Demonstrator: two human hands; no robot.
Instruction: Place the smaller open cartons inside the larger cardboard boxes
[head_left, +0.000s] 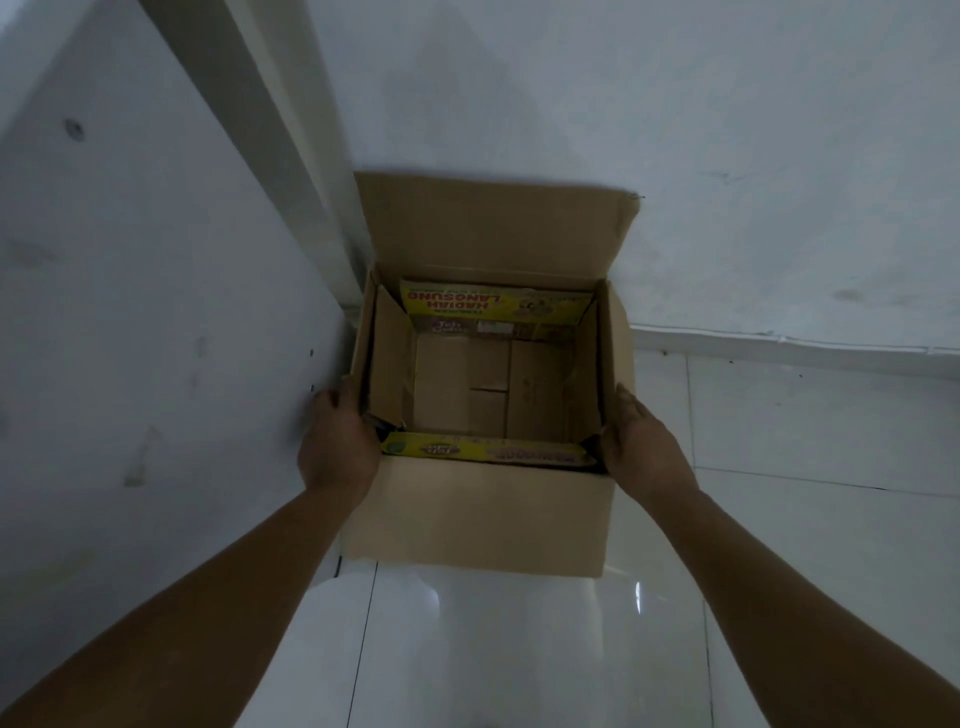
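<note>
Left hand (337, 441) fingers hidden behind box (478, 514)

Wall (156, 260) tight against box (478, 514) left

One cam only, head-worn, wide-angle, so no second view to overlap with. Looks steeply down and fwd onto the open cardboard box (478, 514), which sits mid-frame, close, at arm's reach. Both forearms run in from the bottom corners up to the box sides. Beyond the box: white wall (675, 130). Left of the box: white panel (130, 286), leaning in from lens distortion. Below and right of the box: glossy tiled floor (779, 415).
</note>
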